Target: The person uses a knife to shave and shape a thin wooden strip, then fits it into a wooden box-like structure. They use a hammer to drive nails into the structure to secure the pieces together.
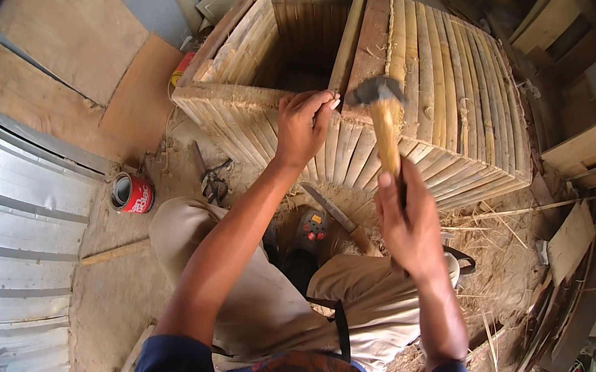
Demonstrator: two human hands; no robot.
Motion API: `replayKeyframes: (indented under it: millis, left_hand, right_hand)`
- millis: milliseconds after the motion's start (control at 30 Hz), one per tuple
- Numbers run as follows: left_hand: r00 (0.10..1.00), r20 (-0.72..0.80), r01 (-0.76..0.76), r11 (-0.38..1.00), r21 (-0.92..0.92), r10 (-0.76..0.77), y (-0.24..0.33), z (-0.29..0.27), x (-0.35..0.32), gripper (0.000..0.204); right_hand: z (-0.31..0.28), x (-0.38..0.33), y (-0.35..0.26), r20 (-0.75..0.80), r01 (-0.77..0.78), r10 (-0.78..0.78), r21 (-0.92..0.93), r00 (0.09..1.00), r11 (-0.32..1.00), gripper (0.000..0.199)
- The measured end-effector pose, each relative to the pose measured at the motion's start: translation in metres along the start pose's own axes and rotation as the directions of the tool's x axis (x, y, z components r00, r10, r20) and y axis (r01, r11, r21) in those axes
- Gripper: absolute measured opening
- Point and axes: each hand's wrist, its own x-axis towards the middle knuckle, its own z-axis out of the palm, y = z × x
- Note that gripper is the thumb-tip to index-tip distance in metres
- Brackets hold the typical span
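Observation:
A bamboo-slatted box (446, 77) with a wooden frame stands before me, its left half uncovered and its right half topped with slats. My left hand (302, 127) rests at the front edge, by the wooden strip (348, 45) that borders the opening. Its fingers are pinched together there; what lies between them is too small to make out. My right hand (409, 215) is wrapped round the wooden handle of a hammer (387, 134). The dark hammer head, slightly blurred, hovers over the box's front edge, a little right of my left hand.
A knife (339, 217) lies on the ground between my feet and the box. A red can (132, 193) stands at the left, near corrugated metal sheeting (16, 238). Thin bamboo strips (491, 221) litter the ground at the right, with boards (594, 140) beyond.

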Motion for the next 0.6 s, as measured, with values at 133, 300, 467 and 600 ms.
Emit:
replayKeyframes:
  millis: [133,300,467,600]
  left_hand:
    - [1.0,0.0,0.024,1.0,0.004,-0.024,0.0,0.0,-0.001,0.009]
    - [0.999,-0.037,-0.007,1.0,-0.03,0.006,-0.001,0.0,-0.003,0.011]
    - [1.0,-0.027,0.014,1.0,-0.015,-0.015,-0.002,0.0,-0.004,0.011]
    - [0.998,-0.048,-0.031,0.999,-0.014,0.031,-0.002,0.0,-0.003,0.011]
  right_hand:
    - [-0.007,0.039,-0.022,-0.025,0.09,-0.091,-0.023,0.996,0.996,0.032]
    - [-0.008,0.054,-0.029,0.088,0.017,-0.011,-0.073,0.996,0.997,0.024]
    - [-0.012,0.06,-0.028,0.119,0.064,-0.043,-0.181,0.992,0.981,0.023]
    - [-0.016,0.063,-0.028,0.061,0.072,-0.062,-0.166,0.996,0.983,0.026]
